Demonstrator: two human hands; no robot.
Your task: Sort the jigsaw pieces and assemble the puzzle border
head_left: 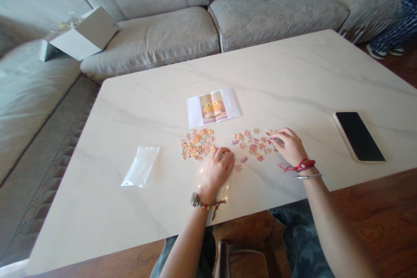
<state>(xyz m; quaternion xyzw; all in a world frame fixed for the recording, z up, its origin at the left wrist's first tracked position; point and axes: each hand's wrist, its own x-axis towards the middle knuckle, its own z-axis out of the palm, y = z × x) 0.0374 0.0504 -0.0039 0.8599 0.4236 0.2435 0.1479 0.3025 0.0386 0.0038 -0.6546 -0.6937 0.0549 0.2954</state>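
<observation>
My left hand [217, 170] rests on the table with its fingers curled down, between two groups of jigsaw puzzle pieces; anything under those fingers is hidden. A dense pile of small orange, yellow and pale puzzle pieces [197, 144] lies just beyond it to the left. To the right, pink and purple puzzle pieces [253, 149] are spread out loosely. At their right edge my right hand [289, 145] pinches thumb and forefinger together on what looks like a small puzzle piece. Behind both groups lies a creased paper sheet [213, 107] printed with a yellow cartoon picture.
On the white marbled table [156, 108] a clear plastic bag [141, 166] lies left and a phone [360, 136] right. Shiny clear plastic shows under my left wrist. A grey sofa [163, 34] holds a white box [86, 32]. A person's checked trouser leg [399, 24] is at far right.
</observation>
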